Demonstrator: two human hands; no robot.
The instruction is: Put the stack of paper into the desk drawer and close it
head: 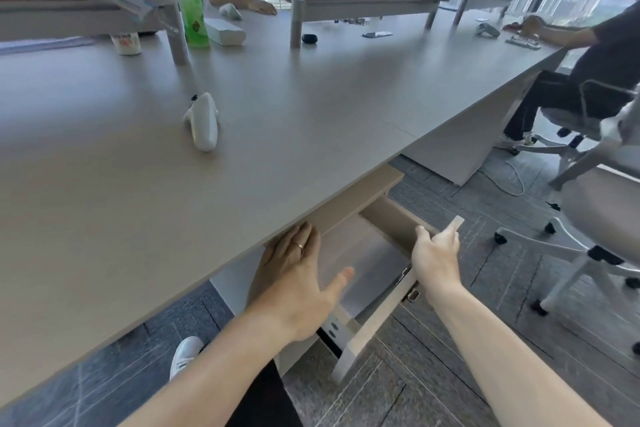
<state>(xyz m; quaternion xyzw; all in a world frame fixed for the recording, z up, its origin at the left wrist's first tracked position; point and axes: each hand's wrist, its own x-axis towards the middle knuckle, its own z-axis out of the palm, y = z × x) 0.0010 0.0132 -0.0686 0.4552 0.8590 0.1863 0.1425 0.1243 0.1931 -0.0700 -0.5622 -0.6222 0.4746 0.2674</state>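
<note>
The desk drawer (375, 317) hangs pulled out under the desk's front edge, slanting toward the lower right. A pale, flat stack of paper (369, 265) lies on its floor. My left hand (294, 274) rests palm down inside the drawer on the left part of the paper. Its fingers are spread, the fingertips reach under the desktop, and it grips nothing. My right hand (434, 253) is closed over the top edge of the drawer's front panel near its far end, thumb inside and fingers outside.
The grey desktop (138, 204) carries a white controller (202, 121), a green bottle (190, 3) and a white box (227, 31). Two people sit at the far side and at the right. A white office chair (588, 239) stands to the right of the drawer.
</note>
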